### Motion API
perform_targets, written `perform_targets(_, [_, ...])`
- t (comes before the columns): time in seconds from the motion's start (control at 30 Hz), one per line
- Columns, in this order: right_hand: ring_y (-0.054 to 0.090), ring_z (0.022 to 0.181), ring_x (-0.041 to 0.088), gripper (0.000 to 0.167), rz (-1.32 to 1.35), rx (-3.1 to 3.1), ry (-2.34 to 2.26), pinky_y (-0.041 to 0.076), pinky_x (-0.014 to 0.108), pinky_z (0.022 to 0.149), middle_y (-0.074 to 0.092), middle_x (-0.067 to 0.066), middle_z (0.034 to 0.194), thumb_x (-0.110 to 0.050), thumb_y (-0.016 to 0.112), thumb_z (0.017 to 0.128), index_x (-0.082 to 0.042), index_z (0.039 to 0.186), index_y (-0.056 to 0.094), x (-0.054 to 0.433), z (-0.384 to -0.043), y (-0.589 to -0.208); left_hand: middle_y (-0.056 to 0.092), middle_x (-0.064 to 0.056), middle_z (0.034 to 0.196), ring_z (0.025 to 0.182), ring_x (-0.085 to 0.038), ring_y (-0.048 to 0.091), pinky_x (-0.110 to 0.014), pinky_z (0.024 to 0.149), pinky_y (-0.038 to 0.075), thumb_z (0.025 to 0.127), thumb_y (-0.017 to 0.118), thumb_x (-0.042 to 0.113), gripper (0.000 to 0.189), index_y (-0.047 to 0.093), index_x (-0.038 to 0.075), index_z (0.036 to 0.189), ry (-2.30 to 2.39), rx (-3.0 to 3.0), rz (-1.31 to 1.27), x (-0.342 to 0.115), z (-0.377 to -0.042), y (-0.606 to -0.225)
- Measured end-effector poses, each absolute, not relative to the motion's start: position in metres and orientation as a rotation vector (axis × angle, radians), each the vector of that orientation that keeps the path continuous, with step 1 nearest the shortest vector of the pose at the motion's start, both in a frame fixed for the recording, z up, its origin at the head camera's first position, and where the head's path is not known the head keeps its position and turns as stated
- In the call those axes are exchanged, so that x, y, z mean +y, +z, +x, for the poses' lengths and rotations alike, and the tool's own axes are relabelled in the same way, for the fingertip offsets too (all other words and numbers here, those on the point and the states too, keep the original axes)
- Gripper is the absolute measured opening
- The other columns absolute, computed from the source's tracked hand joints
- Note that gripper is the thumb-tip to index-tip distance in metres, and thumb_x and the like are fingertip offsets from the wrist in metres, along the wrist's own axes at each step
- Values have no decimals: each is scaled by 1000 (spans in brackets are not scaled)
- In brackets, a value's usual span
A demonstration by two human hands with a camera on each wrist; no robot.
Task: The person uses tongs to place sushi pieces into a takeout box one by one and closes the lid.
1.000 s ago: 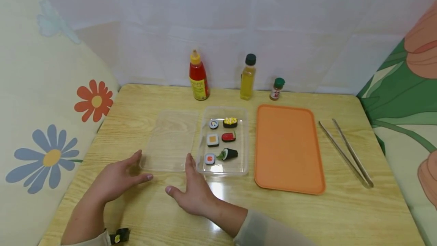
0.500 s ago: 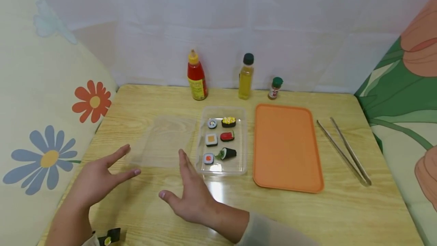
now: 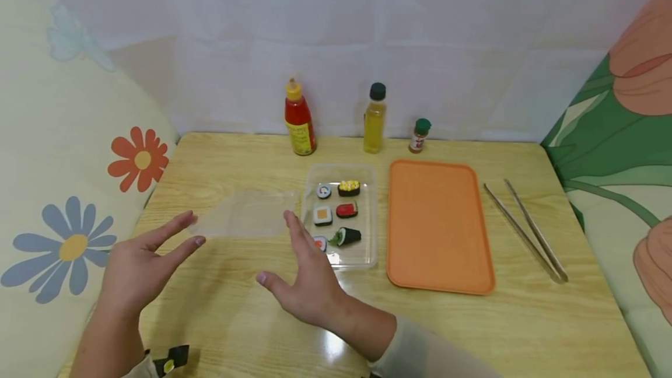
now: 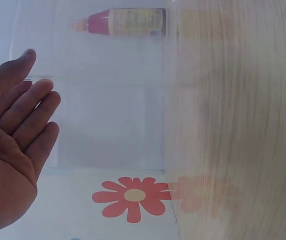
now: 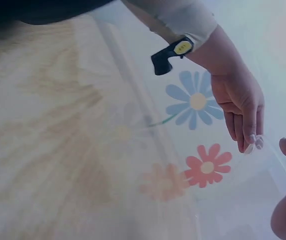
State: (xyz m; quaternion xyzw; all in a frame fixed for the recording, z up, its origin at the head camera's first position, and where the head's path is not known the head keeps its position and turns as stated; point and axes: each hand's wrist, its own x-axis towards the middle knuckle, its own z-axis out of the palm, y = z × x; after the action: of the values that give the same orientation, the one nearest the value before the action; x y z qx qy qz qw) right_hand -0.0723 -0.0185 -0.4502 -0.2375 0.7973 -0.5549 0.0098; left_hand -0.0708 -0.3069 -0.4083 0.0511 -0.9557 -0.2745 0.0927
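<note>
A clear plastic lid [image 3: 241,214] is raised and tilted above the left part of the table. My left hand [image 3: 133,270] holds its near left corner between fingers and thumb; this same left hand [image 5: 240,107] shows that grip in the right wrist view. My right hand [image 3: 312,282] has straight fingers at the lid's right edge, its thumb spread away. Beside it stands a clear container [image 3: 370,238] of small sushi pieces. They include a corn-topped piece [image 3: 349,188], a red-topped piece [image 3: 346,210] and a cone-shaped hand roll [image 3: 349,236]. My right fingers partly hide a small roll [image 3: 320,242].
Right of the container lies an orange tray [image 3: 438,226], with metal tongs [image 3: 527,232] beyond it. Along the back stand a red sauce bottle [image 3: 300,124], an oil bottle [image 3: 374,121] and a small green-capped jar [image 3: 419,136]. Flower-printed cloth [image 3: 139,159] borders the table.
The lid, nearly flat on the table at first, has come up with its near edge raised. My left hand has moved left and upward with it; the right fingers stay at its right edge.
</note>
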Motion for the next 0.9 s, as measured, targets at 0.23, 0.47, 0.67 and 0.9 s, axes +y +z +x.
perform_targets(0.23, [30,153,20,96,-757,2492,-1774,34,48,120,25,0,170,-35,77,95,-17,168,16,-12,-76,-442,63,41,73,47,-6,40,-30,41,25,92,82,32,36,77,22,127,-896,-2663,264,-295,-75,-406])
perform_targets(0.47, [31,153,18,94,-830,2498,-1828,34,44,121,30,1,168,-30,78,95,-20,167,19,-11,-75,-437,59,49,93,88,25,59,-8,53,34,88,85,12,23,83,12,111,-922,-2401,163,-289,-79,-406])
perform_targets(0.67, [35,151,19,89,-918,2511,-1843,36,42,119,35,4,166,-28,77,96,-14,166,25,-9,-76,-438,63,41,102,91,25,60,-1,63,37,83,86,0,22,82,1,105,-876,-2238,-52,-290,-80,-402])
perform_targets(0.9, [49,142,18,81,-956,2559,-1850,42,37,115,50,9,157,-25,77,96,-6,161,34,-7,-81,-445,67,34,100,91,19,64,-3,78,44,84,83,-5,17,78,-11,99,-953,-2114,-144,-287,-79,-389])
